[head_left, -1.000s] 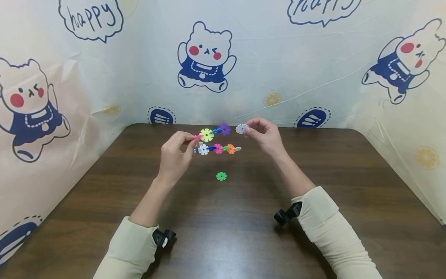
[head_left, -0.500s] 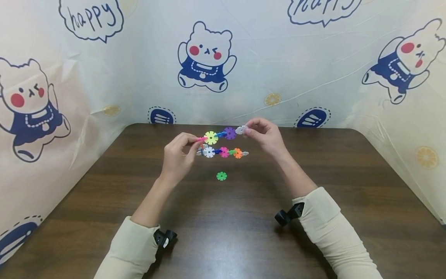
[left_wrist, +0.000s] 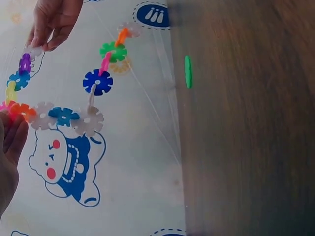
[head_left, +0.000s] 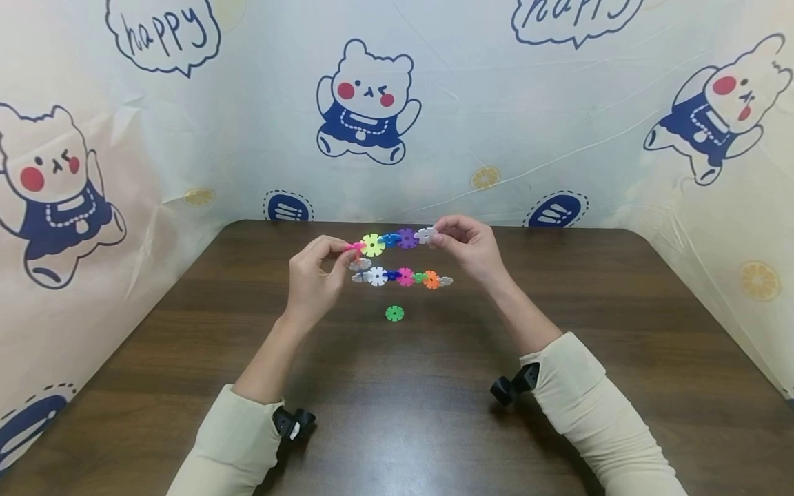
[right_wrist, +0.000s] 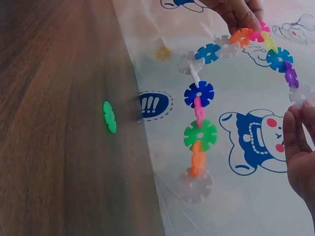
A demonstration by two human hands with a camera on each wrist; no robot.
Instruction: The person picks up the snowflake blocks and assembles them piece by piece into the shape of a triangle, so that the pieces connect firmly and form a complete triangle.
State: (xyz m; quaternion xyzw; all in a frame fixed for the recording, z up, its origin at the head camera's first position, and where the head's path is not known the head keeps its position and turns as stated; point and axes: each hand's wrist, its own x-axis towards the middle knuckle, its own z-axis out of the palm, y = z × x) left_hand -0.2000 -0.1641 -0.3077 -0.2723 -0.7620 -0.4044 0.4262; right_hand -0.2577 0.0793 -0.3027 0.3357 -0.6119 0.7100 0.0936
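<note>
A chain of interlocking snowflake discs in several colours hangs in the air, bent into a U. With thumb and fingers my left hand (head_left: 313,279) pinches the pink disc (head_left: 355,246) at the bend. My right hand (head_left: 474,251) pinches a white disc (head_left: 425,235), whose edge meets the purple disc (head_left: 407,239) at one end of the chain; how deep their slots mesh is hard to tell. At the other, loose end an orange disc (right_wrist: 198,158) carries a pale translucent disc (right_wrist: 195,184). Below the chain, a single green disc (head_left: 394,313) lies on the table.
The brown wooden table (head_left: 397,413) spreads beneath both arms. Behind it stands a pale cloth backdrop (head_left: 453,124) printed with bears, close past the table's far edge. Black wrist cameras are strapped at both cuffs.
The purple disc and the white disc, apart a second ago, now meet. My left hand shifted slightly right with the chain, and the loose end swung right and down. The green disc stayed put.
</note>
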